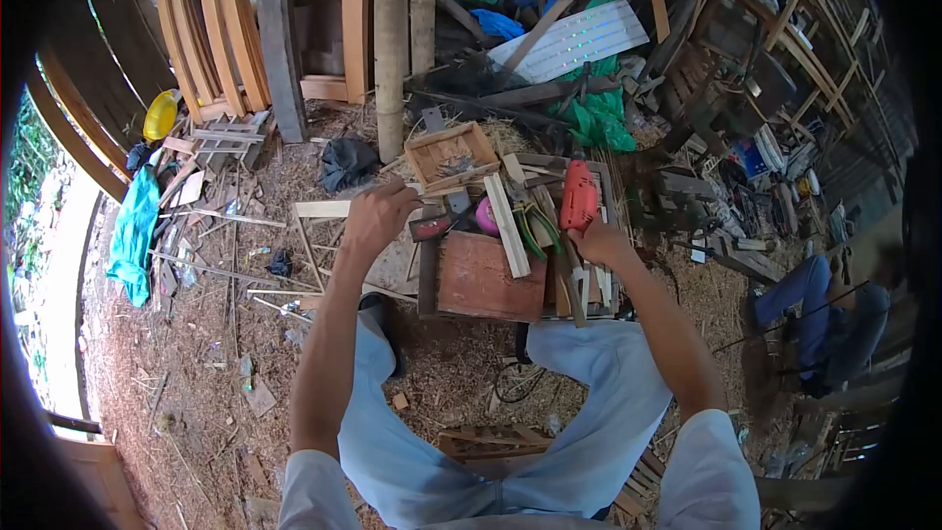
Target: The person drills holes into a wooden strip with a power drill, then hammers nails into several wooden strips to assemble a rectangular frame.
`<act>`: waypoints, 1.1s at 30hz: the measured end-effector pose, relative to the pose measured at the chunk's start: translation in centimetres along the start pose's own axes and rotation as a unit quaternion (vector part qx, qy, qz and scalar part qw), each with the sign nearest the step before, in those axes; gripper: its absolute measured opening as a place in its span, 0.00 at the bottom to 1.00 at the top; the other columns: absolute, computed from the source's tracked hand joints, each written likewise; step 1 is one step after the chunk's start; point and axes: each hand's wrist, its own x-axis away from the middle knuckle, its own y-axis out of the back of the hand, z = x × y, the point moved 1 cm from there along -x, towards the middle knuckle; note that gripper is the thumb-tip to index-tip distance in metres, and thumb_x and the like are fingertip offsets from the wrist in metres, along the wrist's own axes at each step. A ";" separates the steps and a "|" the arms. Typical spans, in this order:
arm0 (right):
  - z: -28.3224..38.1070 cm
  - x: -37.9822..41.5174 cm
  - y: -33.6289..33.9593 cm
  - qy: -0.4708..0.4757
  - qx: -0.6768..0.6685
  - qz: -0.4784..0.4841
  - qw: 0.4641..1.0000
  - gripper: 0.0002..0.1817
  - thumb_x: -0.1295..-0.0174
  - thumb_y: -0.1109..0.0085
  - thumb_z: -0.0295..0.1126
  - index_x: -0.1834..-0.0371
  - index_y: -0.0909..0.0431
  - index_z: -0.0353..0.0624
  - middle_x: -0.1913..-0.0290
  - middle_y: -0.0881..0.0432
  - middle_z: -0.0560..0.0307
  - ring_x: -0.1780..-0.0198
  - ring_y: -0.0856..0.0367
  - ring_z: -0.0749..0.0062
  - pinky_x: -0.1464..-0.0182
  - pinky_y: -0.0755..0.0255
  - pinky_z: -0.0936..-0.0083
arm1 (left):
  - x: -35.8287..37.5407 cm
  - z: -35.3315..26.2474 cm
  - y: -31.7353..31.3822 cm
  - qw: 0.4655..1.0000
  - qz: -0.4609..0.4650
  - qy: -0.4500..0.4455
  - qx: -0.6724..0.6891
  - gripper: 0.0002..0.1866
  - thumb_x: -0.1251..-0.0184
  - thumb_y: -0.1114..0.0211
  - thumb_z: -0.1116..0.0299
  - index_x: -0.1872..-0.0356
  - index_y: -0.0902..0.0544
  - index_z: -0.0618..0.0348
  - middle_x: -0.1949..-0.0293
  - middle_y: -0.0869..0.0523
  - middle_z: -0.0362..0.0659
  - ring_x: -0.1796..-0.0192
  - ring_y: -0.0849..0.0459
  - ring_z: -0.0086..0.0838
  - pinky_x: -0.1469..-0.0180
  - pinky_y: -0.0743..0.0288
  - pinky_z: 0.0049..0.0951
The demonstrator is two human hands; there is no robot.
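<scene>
Right hand [602, 242]: fingers closed round red power drill [579, 198] at bench [491, 280]'s cluttered right side; left hand [377, 219]: fingers loosely curled, hold unclear; low sideways swing risks snagging green-handled pliers [527, 236] or loose wooden slats [506, 226].

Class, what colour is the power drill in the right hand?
The power drill in the right hand is red, best seen in the head view.

Harsh daylight overexposes the left side; the right falls dim, and the fisheye view curves toward black corners.
</scene>
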 end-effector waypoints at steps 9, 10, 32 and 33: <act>4.8 0.8 1.7 0.074 -0.083 -0.251 0.962 0.19 0.40 0.41 0.44 0.66 0.18 0.36 0.56 0.20 0.39 0.53 0.20 0.45 0.52 0.26 0.55 | -0.1 -1.1 -1.2 1.000 -0.012 -0.010 -0.006 0.04 0.45 0.35 0.68 0.69 0.19 0.55 0.69 0.19 0.41 0.69 0.17 0.39 0.66 0.23 0.38; 5.4 0.1 1.6 0.085 -0.036 -0.284 0.954 0.17 0.41 0.41 0.42 0.63 0.18 0.36 0.52 0.23 0.39 0.50 0.22 0.49 0.51 0.26 0.58 | -0.2 -1.3 -1.3 0.999 -0.016 -0.026 -0.012 0.04 0.44 0.35 0.69 0.70 0.18 0.56 0.69 0.19 0.41 0.68 0.17 0.39 0.66 0.23 0.37; 11.0 -2.2 2.5 0.040 -0.145 -0.286 0.946 0.20 0.33 0.51 0.36 0.46 0.38 0.33 0.55 0.24 0.34 0.59 0.18 0.42 0.63 0.24 0.50 | 0.3 0.3 -1.5 1.000 0.014 0.005 -0.012 0.07 0.45 0.32 0.64 0.71 0.16 0.56 0.69 0.18 0.41 0.66 0.17 0.40 0.66 0.23 0.37; 11.3 -2.1 2.7 0.042 -0.145 -0.286 0.946 0.20 0.33 0.51 0.36 0.46 0.38 0.33 0.55 0.24 0.34 0.59 0.18 0.42 0.63 0.24 0.50 | 0.3 0.4 -1.5 1.000 0.014 0.007 -0.013 0.07 0.45 0.32 0.64 0.71 0.16 0.56 0.69 0.18 0.41 0.66 0.17 0.40 0.66 0.23 0.37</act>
